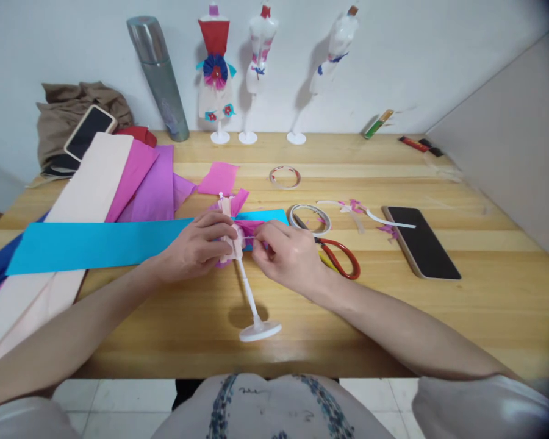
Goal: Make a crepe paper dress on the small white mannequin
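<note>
A small mannequin on a white stand [251, 305] lies tilted at the middle of the table, dressed in pale pink and magenta paper [231, 241]. My left hand [201, 244] is closed around the left side of the dressed body, steadying it. My right hand [286, 250] is pinched on a thin pale strand [248, 237] that runs to the mannequin's waist. Magenta paper [251, 225] spreads out between the two hands. Beneath them, a long blue paper strip [96, 244] extends to the left. The fingertips of my right hand are partly hidden.
Scissors [348, 259], a tape roll [310, 219], another ring of tape [285, 177] and a phone [421, 242] lie to the right. Crepe paper sheets [153, 183] cover the left. Three dressed mannequins [216, 91] and a thermos [159, 79] stand at the wall.
</note>
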`<action>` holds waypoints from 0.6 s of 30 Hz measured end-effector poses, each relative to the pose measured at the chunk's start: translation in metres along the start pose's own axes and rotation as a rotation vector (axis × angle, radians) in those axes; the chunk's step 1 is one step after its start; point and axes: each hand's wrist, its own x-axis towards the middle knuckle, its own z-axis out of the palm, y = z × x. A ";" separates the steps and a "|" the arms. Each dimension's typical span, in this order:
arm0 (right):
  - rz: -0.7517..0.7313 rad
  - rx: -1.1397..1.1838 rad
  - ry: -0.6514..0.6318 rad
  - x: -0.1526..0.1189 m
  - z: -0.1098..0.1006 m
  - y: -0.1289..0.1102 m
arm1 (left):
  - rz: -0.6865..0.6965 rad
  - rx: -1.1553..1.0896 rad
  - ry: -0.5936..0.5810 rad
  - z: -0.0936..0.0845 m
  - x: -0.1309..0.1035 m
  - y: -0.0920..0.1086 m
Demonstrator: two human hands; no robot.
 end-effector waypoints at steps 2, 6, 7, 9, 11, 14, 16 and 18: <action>-0.014 -0.077 0.041 0.000 0.001 0.000 | -0.022 0.024 0.012 0.000 -0.002 0.001; 0.020 -0.065 0.038 0.000 0.001 0.004 | -0.068 0.048 -0.006 0.000 -0.005 0.004; 0.030 -0.050 0.029 0.000 0.000 0.005 | -0.076 0.048 -0.010 0.000 -0.006 0.005; 0.044 -0.038 0.018 0.000 -0.001 0.006 | -0.092 0.050 -0.009 0.000 -0.006 0.007; 0.050 -0.044 0.014 0.000 0.000 0.007 | -0.101 0.057 -0.008 0.000 -0.006 0.008; 0.032 -0.050 0.010 -0.001 0.003 0.004 | -0.095 0.073 -0.010 0.001 -0.004 0.010; -0.010 -0.025 0.005 -0.002 0.005 0.002 | -0.086 0.075 -0.008 0.001 -0.002 0.011; -0.053 0.012 -0.005 -0.003 0.005 -0.001 | -0.077 0.072 -0.001 0.002 -0.001 0.012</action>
